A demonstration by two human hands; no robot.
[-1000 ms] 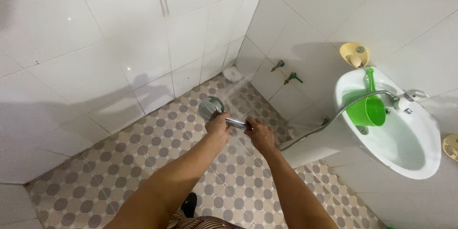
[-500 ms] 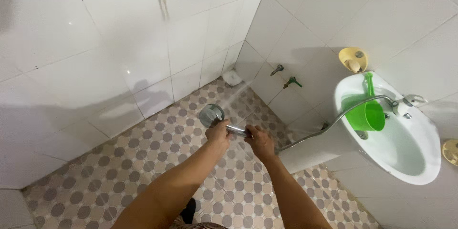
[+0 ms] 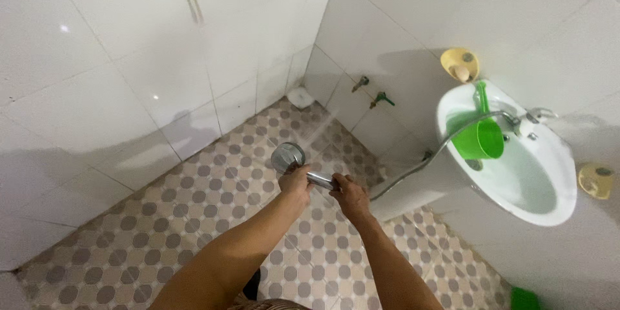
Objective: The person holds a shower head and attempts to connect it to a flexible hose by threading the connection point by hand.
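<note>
Two hands grip one round chrome shower head with its short metal handle (image 3: 289, 157), held low over the floor near the corner of the room. Your left hand (image 3: 296, 179) wraps the handle just behind the round face, and your right hand (image 3: 349, 195) closes on the handle's rear end, where the grey flexible metal hose (image 3: 445, 145) joins; the hands sit close together, both clamped. A fine spray leaves the face toward the white tiled corner. Judge the head as light and stiff, but wet chrome is likely slippery, so keep hold on the handle, not the face. The hose probably tugs back toward the white ceramic wash basin (image 3: 549, 200), where it runs up to the tap.

For room: on the left, the white tiled wall (image 3: 116, 77) stands well clear, with the brown-and-cream patterned floor tiles (image 3: 194, 219) open between. Ahead, two small wall taps (image 3: 371, 90) jut out near the corner. On the right, the basin rim overhangs near the hose, and a green plastic dipper (image 3: 479, 137) rests inside it.
</note>
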